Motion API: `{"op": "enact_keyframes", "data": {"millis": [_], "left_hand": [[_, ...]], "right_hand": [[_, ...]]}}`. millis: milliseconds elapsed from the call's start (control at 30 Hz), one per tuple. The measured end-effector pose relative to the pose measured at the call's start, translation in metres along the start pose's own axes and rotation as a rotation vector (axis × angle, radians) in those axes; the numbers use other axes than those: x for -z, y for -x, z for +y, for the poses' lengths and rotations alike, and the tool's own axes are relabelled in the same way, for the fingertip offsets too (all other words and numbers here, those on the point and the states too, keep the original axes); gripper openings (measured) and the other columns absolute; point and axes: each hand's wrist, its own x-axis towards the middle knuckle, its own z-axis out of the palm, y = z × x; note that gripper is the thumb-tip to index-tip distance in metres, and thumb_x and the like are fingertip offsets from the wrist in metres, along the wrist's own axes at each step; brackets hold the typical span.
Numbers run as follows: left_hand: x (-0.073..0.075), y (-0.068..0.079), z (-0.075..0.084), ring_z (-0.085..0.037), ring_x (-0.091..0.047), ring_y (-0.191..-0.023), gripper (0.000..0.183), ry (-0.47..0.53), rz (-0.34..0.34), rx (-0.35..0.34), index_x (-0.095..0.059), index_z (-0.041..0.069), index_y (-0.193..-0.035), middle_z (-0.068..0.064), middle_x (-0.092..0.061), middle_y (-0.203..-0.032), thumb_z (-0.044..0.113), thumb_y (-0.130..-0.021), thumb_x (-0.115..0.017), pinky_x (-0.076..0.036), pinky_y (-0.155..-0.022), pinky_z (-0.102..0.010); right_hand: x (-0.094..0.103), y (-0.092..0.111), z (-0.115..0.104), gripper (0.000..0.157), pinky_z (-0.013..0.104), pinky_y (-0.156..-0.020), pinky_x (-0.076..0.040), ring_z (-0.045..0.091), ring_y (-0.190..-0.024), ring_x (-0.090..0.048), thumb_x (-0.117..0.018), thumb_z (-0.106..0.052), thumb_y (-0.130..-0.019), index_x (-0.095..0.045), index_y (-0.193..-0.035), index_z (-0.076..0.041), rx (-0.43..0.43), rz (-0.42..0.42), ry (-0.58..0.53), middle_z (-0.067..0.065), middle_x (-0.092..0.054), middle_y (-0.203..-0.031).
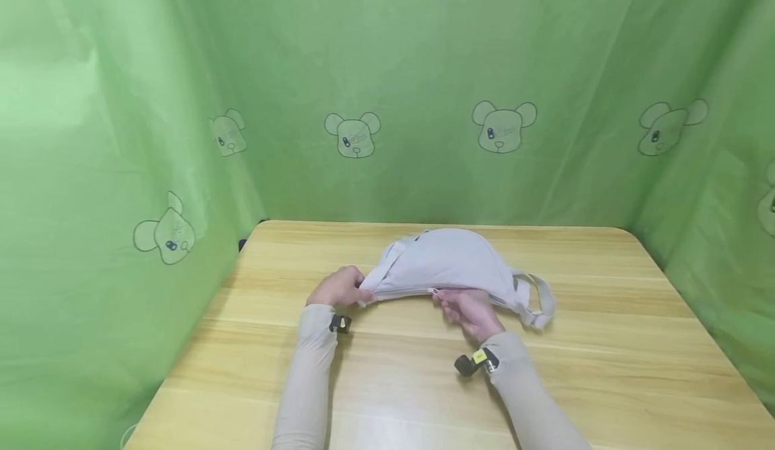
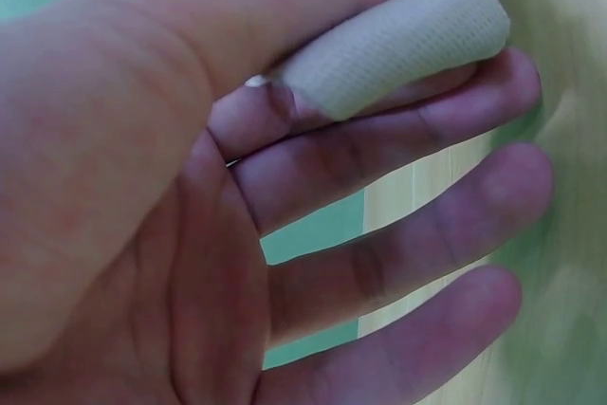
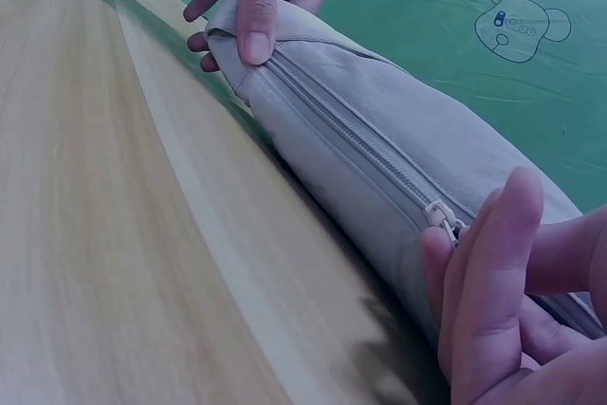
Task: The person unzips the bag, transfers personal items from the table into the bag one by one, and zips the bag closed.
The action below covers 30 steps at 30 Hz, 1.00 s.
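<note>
A light grey waist bag [image 1: 448, 258] lies near the far side of the table with its curved edge away from me. My left hand [image 1: 340, 287] pinches the bag's left end, where a webbing strap [image 2: 408, 40] shows between thumb and forefinger. The other left fingers are spread out below it. At the middle of the near edge, my right hand [image 1: 472, 310] pinches the pull of a pale zipper slider [image 3: 439, 213]. From the slider, the zipper teeth [image 3: 356, 139] run in a line to the left thumb.
A looped strap [image 1: 545, 298] lies at the bag's right end. The wooden table [image 1: 393, 383] is bordered at the back and sides by a green curtain [image 1: 424, 181] printed with bear heads. Both wrists wear small black camera mounts [image 1: 341, 323].
</note>
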Motion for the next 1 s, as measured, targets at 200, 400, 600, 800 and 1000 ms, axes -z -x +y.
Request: {"op": "enact_keyframes", "data": {"millis": [200,400,600,800,1000], "left_hand": [[0.0006,-0.0005,0.0001,-0.008,-0.046,-0.056,0.020,-0.004,-0.007,-0.016,-0.074,0.015,-0.081,0.001,-0.069,-0.069,0.033,-0.087,-0.082,-0.039,-0.050,-0.022],[-0.0008,-0.0014,-0.0017,-0.009,-0.048,-0.057,0.020,0.003,-0.016,-0.005,-0.074,0.014,-0.082,0.000,-0.071,-0.071,0.032,-0.087,-0.082,-0.042,-0.051,-0.023],[0.0006,-0.0018,-0.0023,-0.009,-0.046,-0.056,0.020,0.011,-0.004,0.003,-0.074,0.015,-0.081,0.001,-0.069,-0.069,0.032,-0.086,-0.083,-0.039,-0.050,-0.023],[-0.0001,-0.0043,-0.0051,-0.008,-0.044,-0.055,0.020,0.008,-0.019,-0.006,-0.074,0.015,-0.081,0.003,-0.066,-0.067,0.033,-0.087,-0.082,-0.038,-0.049,-0.022],[-0.0008,-0.0054,-0.0065,-0.007,-0.044,-0.055,0.020,0.000,-0.015,-0.013,-0.075,0.016,-0.081,0.005,-0.065,-0.066,0.033,-0.087,-0.082,-0.037,-0.049,-0.022]], "right_hand": [[0.0019,-0.0007,0.0007,0.020,0.014,-0.057,-0.057,0.005,-0.066,-0.067,-0.070,0.003,-0.091,-0.073,-0.111,0.003,-0.005,-0.004,0.001,0.005,-0.079,-0.087],[0.0059,0.0001,-0.0002,0.019,0.015,-0.060,-0.058,0.006,-0.069,-0.068,-0.070,0.002,-0.091,-0.073,-0.110,0.001,-0.017,0.005,0.012,0.006,-0.079,-0.091],[0.0057,0.0003,-0.0026,0.024,0.015,-0.060,-0.058,0.005,-0.069,-0.068,-0.070,0.002,-0.092,-0.071,-0.116,0.003,-0.006,-0.008,0.009,0.006,-0.079,-0.090],[0.0064,0.0004,-0.0021,0.030,0.014,-0.060,-0.058,0.006,-0.069,-0.068,-0.070,0.002,-0.091,-0.068,-0.121,0.006,-0.012,-0.007,0.023,0.007,-0.079,-0.091],[0.0087,0.0010,-0.0023,0.028,0.014,-0.059,-0.056,0.005,-0.069,-0.067,-0.072,0.000,-0.091,-0.070,-0.118,0.005,-0.001,-0.025,0.033,0.008,-0.079,-0.094]]}}
